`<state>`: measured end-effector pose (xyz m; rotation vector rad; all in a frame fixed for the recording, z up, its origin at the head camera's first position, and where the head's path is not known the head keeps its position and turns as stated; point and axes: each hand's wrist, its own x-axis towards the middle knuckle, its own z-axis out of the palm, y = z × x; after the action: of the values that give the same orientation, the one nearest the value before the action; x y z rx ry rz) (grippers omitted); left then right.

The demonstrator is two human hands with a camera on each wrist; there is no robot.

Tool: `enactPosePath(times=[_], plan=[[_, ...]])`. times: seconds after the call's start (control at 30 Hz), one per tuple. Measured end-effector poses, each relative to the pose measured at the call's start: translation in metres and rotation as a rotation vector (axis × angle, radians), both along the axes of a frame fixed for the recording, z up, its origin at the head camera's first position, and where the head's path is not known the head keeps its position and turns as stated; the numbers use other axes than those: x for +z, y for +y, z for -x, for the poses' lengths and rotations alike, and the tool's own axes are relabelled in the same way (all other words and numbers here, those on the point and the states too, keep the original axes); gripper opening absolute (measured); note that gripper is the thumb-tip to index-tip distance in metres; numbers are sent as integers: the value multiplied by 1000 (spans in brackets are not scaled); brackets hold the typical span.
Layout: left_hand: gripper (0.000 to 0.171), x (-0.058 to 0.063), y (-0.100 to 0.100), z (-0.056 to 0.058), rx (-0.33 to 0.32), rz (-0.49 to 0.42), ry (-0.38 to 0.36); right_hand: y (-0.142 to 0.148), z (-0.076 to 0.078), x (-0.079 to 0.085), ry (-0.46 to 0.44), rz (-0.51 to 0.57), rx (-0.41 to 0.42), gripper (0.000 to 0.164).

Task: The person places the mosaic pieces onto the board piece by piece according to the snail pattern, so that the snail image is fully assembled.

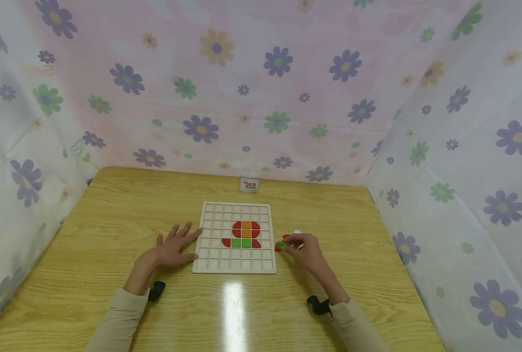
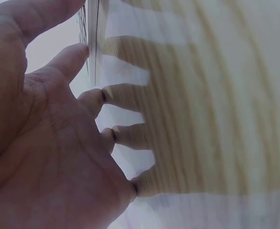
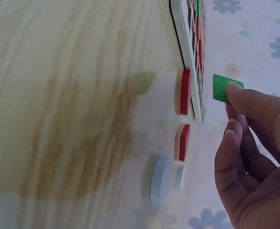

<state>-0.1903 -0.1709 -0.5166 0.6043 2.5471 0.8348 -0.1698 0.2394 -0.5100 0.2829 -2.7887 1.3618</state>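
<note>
A pale wooden grid board (image 1: 236,265) lies on the table, with red, orange and green tiles set in its squares. Two green squares (image 1: 241,243) sit in a row between red curved pieces, below an orange and red cluster (image 1: 246,229). My right hand (image 1: 304,250) pinches a green square tile (image 3: 221,88) between thumb and fingers, raised just right of the board. Loose red pieces (image 3: 185,93) and white pieces (image 3: 160,179) lie on the table beneath it. With fingers spread, my left hand (image 1: 171,248) rests on the table, thumb and index fingertips at the board's left edge.
A small picture card (image 1: 249,184) showing a similar coloured pattern lies beyond the board, near the back edge of the wood-grain table (image 1: 164,195). Flower-printed sheets (image 1: 252,98) hang around the back and sides. Black wrist devices (image 1: 318,305) are on both arms.
</note>
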Motion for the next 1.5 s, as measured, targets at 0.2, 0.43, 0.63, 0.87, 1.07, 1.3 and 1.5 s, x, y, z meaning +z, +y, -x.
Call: enactPosePath(times=[0.2,0.43,0.63,0.87,1.07,1.3,1.5], plan=[[74,1,1,0,3,6,5,-13,9,-2,5,22,-14,7],[74,2,2,0,1,4,4,-32,20,-4,7,54,28,8],[74,2,1,0,3,-2,2,-51,28,-4,49,53,135,10],[75,1,1,1,7,-1,-5,-72,35,-6,43,55,184,8],[75,3,0,-1,10,-5,-6,-87,44,-8,53,61,209,6],[75,2,0,0,11,7,-12,-102,55,-10,33,54,249,6],[76,7,2,-1,13,-8,-30,-115,60,-12,-25,12,258,7]])
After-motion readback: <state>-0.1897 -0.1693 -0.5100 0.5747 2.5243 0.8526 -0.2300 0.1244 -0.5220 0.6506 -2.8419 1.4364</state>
